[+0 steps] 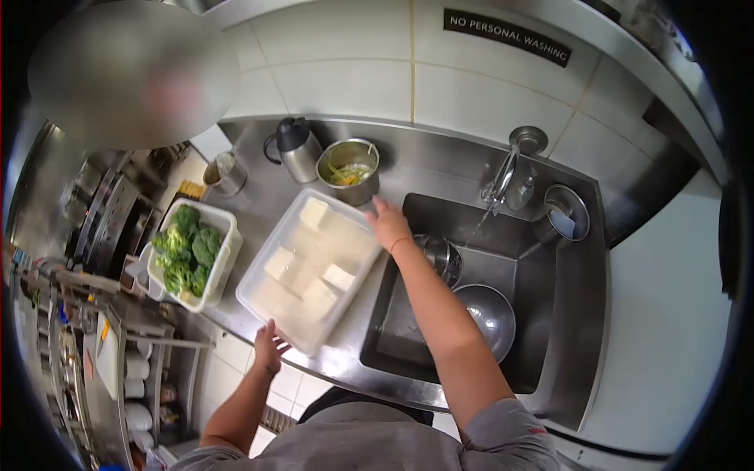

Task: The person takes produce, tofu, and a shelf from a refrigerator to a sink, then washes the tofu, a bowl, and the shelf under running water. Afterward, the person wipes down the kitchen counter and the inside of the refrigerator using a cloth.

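A translucent rectangular container point(360, 271) lies on the steel counter, with several white tofu-like blocks point(318, 298) in cloudy liquid. My left hand point(269, 345) is at its near left corner, fingers apart and touching or nearly touching the edge. At the far right corner is my right hand point(386, 224), its fingers spread beside the rim. Neither hand is closed round anything. Left of the container stands a white tub point(221, 275) of broccoli point(188, 247). Behind it are a steel pot point(351, 188) with vegetable scraps and a steel jug point(302, 157) with a black lid.
To the right is a sink point(542, 314) holding a steel bowl point(488, 314) and a strainer-like vessel point(448, 259); water runs from the tap point(503, 177). A round steel container point(577, 208) sits at the sink's far right. A person, blurred, is at the upper left.
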A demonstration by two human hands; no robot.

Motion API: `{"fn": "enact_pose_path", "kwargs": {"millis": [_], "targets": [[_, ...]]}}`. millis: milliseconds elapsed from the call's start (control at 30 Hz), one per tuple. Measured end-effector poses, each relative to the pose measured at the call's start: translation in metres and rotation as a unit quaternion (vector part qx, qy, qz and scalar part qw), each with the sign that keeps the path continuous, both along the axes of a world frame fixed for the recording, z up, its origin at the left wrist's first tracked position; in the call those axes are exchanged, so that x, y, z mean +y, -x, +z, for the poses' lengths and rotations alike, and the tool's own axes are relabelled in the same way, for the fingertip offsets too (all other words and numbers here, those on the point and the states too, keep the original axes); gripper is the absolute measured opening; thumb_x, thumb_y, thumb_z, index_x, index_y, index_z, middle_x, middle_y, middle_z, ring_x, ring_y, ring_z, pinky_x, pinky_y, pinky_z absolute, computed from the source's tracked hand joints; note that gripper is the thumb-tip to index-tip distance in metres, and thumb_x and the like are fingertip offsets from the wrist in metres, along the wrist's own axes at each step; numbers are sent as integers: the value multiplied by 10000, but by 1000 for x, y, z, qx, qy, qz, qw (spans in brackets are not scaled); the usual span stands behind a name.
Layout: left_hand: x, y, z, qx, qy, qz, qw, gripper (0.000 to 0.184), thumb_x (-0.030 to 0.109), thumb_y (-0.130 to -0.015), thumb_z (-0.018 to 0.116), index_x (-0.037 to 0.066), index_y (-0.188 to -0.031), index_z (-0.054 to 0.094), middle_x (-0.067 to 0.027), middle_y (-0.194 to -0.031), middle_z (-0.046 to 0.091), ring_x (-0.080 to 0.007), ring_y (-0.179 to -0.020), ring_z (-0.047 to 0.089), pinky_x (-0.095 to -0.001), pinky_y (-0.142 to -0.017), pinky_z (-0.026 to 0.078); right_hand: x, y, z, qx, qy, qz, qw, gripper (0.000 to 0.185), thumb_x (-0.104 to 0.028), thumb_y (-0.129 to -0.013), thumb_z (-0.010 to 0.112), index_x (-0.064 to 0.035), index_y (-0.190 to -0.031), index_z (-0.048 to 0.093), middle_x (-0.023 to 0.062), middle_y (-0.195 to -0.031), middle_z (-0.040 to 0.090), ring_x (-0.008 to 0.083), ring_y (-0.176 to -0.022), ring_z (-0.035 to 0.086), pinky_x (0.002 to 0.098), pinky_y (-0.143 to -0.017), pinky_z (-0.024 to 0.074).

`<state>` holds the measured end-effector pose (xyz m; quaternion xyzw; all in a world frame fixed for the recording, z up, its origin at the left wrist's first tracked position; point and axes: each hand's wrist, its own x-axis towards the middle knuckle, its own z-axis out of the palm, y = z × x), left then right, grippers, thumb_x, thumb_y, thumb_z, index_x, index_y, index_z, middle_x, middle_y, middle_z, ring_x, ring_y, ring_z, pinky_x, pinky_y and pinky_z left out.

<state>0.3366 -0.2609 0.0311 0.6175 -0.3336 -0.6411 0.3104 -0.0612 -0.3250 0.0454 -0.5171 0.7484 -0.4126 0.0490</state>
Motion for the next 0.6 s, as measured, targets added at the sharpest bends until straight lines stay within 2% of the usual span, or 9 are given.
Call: {"fn": "enact_pose_path", "kwargs": {"millis": [67,133,233,333,400,467,500,533,600], "targets": [[-13,-7,-4,9,7,-18,1000,490,324,-907,539,14,-1210,311,-143,-1047,525,-266,-848,582,-440,-718,517,-3,-10,-10,-168,-175,9,970,363,-312,-914,447,-66,-1154,564,188,-1072,607,355,-1024,557,424,-894,431],[-17,-9,9,18,10,-6,1000,470,264,-898,560,12,-1193,293,-141,-994,542,-234,-800,586,-416,-647,534,5,-16,-20,-158,-125,-24,979,328,-274,-893,504,-31,-1089,602,214,-1039,623,343,-998,582,408,-879,441],[-38,-37,10,12,21,-57,998,430,249,-886,576,29,-1154,321,-132,-973,543,-218,-777,574,-416,-642,535,29,-28,-40,-189,-141,-33,971,330,-290,-899,504,-30,-1067,618,197,-985,644,325,-932,620,383,-823,469],[-68,-53,19,14,12,-108,994,401,235,-870,591,48,-1121,340,-120,-967,547,-215,-778,581,-403,-619,540,68,-36,-32,-134,-138,-65,979,331,-296,-900,529,-28,-1069,625,159,-933,670,241,-897,639,337,-797,478],[-89,-63,21,16,-15,-143,990,437,217,-858,605,54,-1166,340,-131,-985,545,-227,-790,590,-414,-635,540,97,-48,-26,-219,-134,-77,963,413,-359,-890,534,-55,-1167,575,182,-1059,634,311,-976,611,369,-866,454],[-103,-63,32,-28,0,-150,988,513,206,-839,632,46,-1222,331,-148,-1006,541,-233,-793,595,-426,-624,534,140,-59,-26,-233,-97,-143,957,448,-343,-879,562,-45,-1213,536,160,-1050,640,293,-952,614,356,-858,455],[-106,-56,54,-34,2,-128,991,646,190,-828,650,20,-1322,269,-195,-1121,525,-295,-947,581,-455,-779,503,159,-67,-26,-249,-67,-180,949,496,-327,-868,590,-35,-1259,498,139,-1042,645,274,-928,617,344,-850,456],[-117,-57,46,-28,7,-128,991,646,190,-828,650,20,-1322,269,-195,-1121,525,-295,-947,581,-455,-779,503,188,-69,-25,-336,-62,-181,922,507,-293,-854,613,-22,-1262,485,112,-1023,639,240,-880,615,330,-807,471],[-142,-67,15,-149,306,-58,939,697,170,-823,661,9,-1365,255,-221,-1246,475,-336,-1141,487,-443,-964,393,257,-70,-5,-513,-60,-192,835,452,-203,-820,657,-11,-1205,518,54,-924,634,140,-741,599,277,-652,495]]}}
